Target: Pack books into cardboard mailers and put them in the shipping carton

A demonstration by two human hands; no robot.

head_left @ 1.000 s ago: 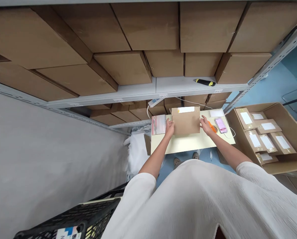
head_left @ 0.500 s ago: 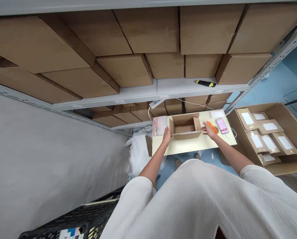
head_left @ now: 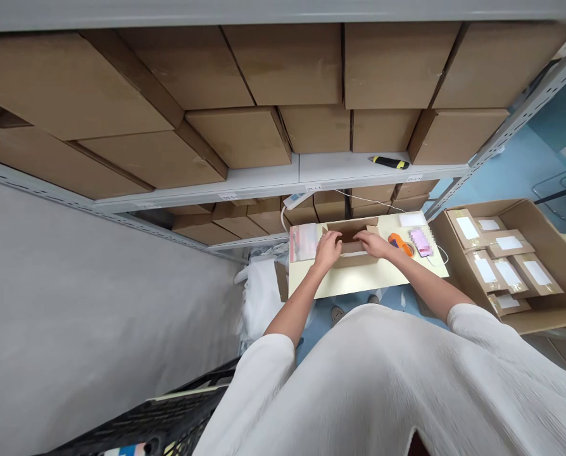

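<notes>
An open cardboard box (head_left: pixel 356 260) lies on a small cream table (head_left: pixel 344 288). My left hand (head_left: pixel 329 249) is over the box's left end, its fingers bent around the cardboard there. At the opposite end, my right hand (head_left: pixel 371 244) reaches over the edge with bent fingers directed inward. Both hands grip the box ends, though the fingertips are partly hidden. To the right of my right hand sits an orange tape dispenser (head_left: pixel 399 243), with a tape roll (head_left: pixel 411 248) beside it.
A phone with a pink screen (head_left: pixel 421 242) and a white pad (head_left: pixel 412 219) lie at the table's right. Clear plastic bags (head_left: pixel 303 242) are at its left. A large carton (head_left: pixel 561 266) holds several labelled boxes. Above, a shelf (head_left: pixel 264 177) carries cartons and a utility knife (head_left: pixel 390 163).
My right hand has moved left from beside the tape dispenser onto the box's right end. My left hand has shifted up and inward over the left end.
</notes>
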